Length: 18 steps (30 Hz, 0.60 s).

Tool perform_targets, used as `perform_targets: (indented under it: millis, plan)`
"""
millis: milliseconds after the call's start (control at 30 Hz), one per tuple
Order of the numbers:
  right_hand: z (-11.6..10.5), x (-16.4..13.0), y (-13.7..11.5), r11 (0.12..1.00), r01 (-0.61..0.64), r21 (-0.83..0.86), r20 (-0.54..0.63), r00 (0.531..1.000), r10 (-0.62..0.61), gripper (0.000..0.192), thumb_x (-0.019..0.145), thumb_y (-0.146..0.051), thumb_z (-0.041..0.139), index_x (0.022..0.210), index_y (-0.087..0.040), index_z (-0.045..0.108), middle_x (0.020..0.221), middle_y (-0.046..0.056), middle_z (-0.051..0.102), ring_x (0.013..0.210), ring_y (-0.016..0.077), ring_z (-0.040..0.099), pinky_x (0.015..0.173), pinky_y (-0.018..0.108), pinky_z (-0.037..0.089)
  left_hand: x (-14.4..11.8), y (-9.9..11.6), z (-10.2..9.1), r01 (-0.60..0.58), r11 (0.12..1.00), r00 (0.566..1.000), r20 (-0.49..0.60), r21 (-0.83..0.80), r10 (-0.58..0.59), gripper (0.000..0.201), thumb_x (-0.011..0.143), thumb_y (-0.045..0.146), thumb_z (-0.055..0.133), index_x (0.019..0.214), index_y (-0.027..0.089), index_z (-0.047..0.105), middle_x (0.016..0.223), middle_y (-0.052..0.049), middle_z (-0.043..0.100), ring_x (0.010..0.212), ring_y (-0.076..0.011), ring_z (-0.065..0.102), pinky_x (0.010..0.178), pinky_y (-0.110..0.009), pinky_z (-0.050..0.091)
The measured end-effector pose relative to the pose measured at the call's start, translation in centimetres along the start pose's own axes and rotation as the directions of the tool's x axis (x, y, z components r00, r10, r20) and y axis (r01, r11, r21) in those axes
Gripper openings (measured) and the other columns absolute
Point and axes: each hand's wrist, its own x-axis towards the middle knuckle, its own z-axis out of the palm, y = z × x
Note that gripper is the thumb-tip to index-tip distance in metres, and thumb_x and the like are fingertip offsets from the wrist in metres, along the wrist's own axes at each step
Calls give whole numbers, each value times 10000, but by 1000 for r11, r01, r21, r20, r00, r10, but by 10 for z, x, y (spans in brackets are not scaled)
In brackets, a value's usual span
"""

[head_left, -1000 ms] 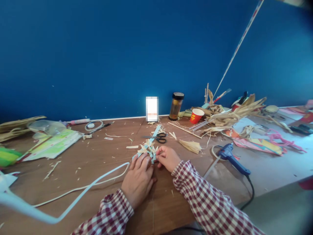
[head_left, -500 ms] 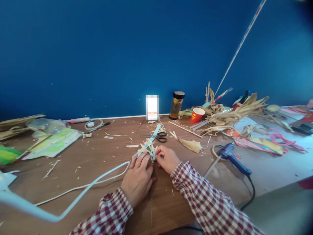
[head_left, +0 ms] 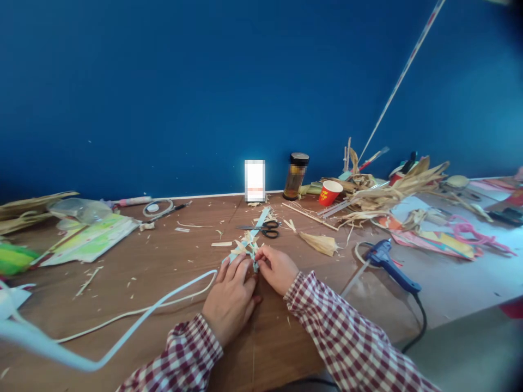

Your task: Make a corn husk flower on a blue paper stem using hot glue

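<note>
A light blue strip [head_left: 262,219] with cream husk pieces [head_left: 241,247] on it runs away from me along the table. My left hand [head_left: 232,294] lies palm down over its near end, fingers stretched out flat. My right hand [head_left: 278,268] is closed in a pinch at a small bluish piece [head_left: 255,265] beside the strip. The fingertips partly cover that piece. Black-handled scissors [head_left: 270,229] lie just beyond my hands, their blades across the strip.
A blue glue gun [head_left: 386,258] with a cord lies at the right. A red paper cup [head_left: 330,193], a lidded bottle [head_left: 296,177] and dried corn husks [head_left: 400,184] stand or lie behind. A white bent tube [head_left: 159,305] crosses the left foreground. A husk piece [head_left: 318,243] lies nearer.
My right hand has shifted slightly left, toward my left hand, with its fingertips closer to the strip. My left hand stays in place.
</note>
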Motion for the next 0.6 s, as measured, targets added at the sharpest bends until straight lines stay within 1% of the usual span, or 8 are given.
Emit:
perform_targets:
  millis: [67,133,200,267,367,433,500,600]
  plan:
    - [-3,0,-1,1000,13,8,-11,1000,-13,117,825,-212,459,874,-218,566,741,-9,629,666,122,563,612,217,394,0,0,-1,2,1000,1000,1,-3,-2,343,747,408,605,1010,188,611,1260,-103,464,1271,-283,287,1080,-484,177]
    - [-7,1,-1,1000,-3,11,-63,998,4,141,847,-245,439,897,-220,568,746,-8,637,648,117,564,596,214,389,0,1,-2,4,1000,1000,3,-12,-4,316,752,391,604,998,193,612,1253,-96,468,1269,-281,289,1079,-484,179]
    - [-11,1,0,998,-56,0,-134,989,56,168,861,-285,423,882,-211,572,722,-3,641,620,114,562,575,212,380,0,1,-4,3,1000,1000,5,-21,-3,303,758,376,600,1001,197,609,1245,-93,472,1268,-280,289,1077,-489,181]
    - [-15,1,1,992,-119,-29,-159,981,113,247,862,-370,423,790,-197,584,651,2,630,575,114,550,547,213,366,-1,2,-4,0,1000,1000,2,-24,0,303,760,373,597,1007,197,606,1246,-97,469,1270,-283,284,1073,-497,183]
    - [-15,0,-1,982,-170,-83,-107,981,161,378,808,-511,468,644,-192,584,566,0,606,523,111,525,510,217,339,-1,1,-3,2,1000,1000,-3,-18,-3,306,754,384,600,989,189,612,1254,-109,460,1277,-288,275,1074,-498,180]
    - [-13,-1,-4,979,-177,-99,-71,983,170,397,766,-550,505,614,-192,587,559,-4,607,515,109,517,491,217,319,-2,1,-1,9,1000,1000,-9,-12,-9,335,745,400,606,999,181,611,1266,-120,449,1280,-289,270,1075,-490,182]
    - [-10,-1,-6,979,-173,-105,-50,984,169,359,765,-515,522,622,-193,593,557,-9,604,509,105,505,477,215,299,-2,1,0,10,1000,1000,-10,-14,-10,355,742,403,608,1018,179,606,1273,-120,446,1279,-289,271,1075,-486,182]
    - [-8,0,-4,983,-157,-91,-11,988,156,227,779,-366,528,654,-191,601,546,-18,584,497,95,483,472,209,286,-1,1,-1,2,1000,1000,7,-22,-2,332,763,381,585,1028,182,600,1261,-105,463,1275,-286,276,1079,-485,172]
